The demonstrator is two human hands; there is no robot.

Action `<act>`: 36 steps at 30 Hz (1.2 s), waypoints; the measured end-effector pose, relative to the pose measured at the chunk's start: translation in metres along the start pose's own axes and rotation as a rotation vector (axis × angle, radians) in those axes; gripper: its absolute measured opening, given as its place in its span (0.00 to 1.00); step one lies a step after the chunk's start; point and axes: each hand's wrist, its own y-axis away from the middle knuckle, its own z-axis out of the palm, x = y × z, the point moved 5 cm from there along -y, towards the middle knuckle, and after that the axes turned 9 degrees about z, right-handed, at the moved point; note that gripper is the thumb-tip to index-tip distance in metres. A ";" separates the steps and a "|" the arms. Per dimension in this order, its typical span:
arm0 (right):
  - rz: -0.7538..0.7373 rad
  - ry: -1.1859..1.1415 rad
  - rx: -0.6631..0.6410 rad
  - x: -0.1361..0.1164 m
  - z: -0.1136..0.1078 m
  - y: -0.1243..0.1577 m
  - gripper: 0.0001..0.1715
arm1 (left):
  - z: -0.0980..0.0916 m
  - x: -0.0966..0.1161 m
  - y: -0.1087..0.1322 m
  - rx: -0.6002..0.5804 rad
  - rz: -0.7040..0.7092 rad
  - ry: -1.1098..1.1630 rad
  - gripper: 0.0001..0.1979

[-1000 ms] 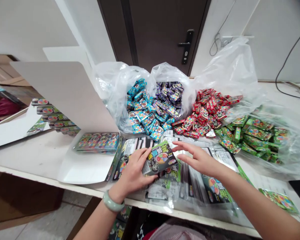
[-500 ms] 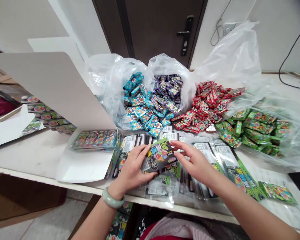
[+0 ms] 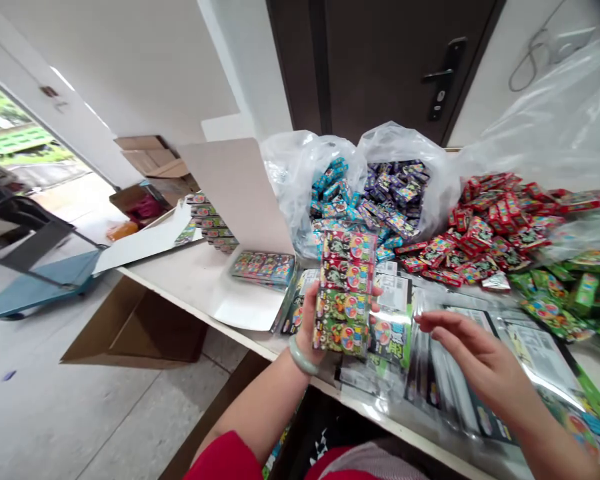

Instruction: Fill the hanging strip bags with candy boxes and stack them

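Observation:
My left hand (image 3: 313, 320) holds upright a strip of several small printed packs (image 3: 344, 293), green and red with round colourful logos, and a jade bangle (image 3: 303, 355) circles that wrist. My right hand (image 3: 473, 350) hangs open and empty, just above clear plastic sleeves with printed cards (image 3: 460, 373) spread on the table. Behind them lie heaps of blue packs (image 3: 333, 190), purple packs (image 3: 395, 193), red packs (image 3: 495, 227) and green packs (image 3: 560, 300), the blue and purple ones in clear plastic bags.
A white folded card tray (image 3: 240, 193) holds a flat row of packs (image 3: 263, 268), with more stacks (image 3: 205, 223) behind it. The white table's front edge (image 3: 205, 310) drops to a tiled floor with an open cardboard box (image 3: 140, 327) and a blue flat cart (image 3: 40, 280).
My view has swung to the right. My left hand now holds an upright strip of packs instead of the single dark pack, and my right hand has moved away from it.

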 end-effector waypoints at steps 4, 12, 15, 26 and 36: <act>0.037 0.024 -0.064 0.013 0.001 0.007 0.17 | 0.009 -0.014 0.000 -0.040 -0.084 0.164 0.47; 0.107 0.000 -0.111 0.026 0.004 0.015 0.21 | 0.001 -0.022 0.000 -0.003 -0.062 0.166 0.43; 0.116 0.047 -0.156 0.025 0.010 0.019 0.21 | -0.001 -0.025 -0.001 -0.018 -0.043 0.168 0.42; 0.123 -0.010 -0.165 0.020 0.007 0.016 0.21 | 0.002 -0.035 -0.003 -0.087 -0.114 0.222 0.39; 0.113 -0.050 -0.104 0.020 0.004 0.014 0.21 | 0.008 -0.009 0.004 -0.138 -0.073 -0.242 0.38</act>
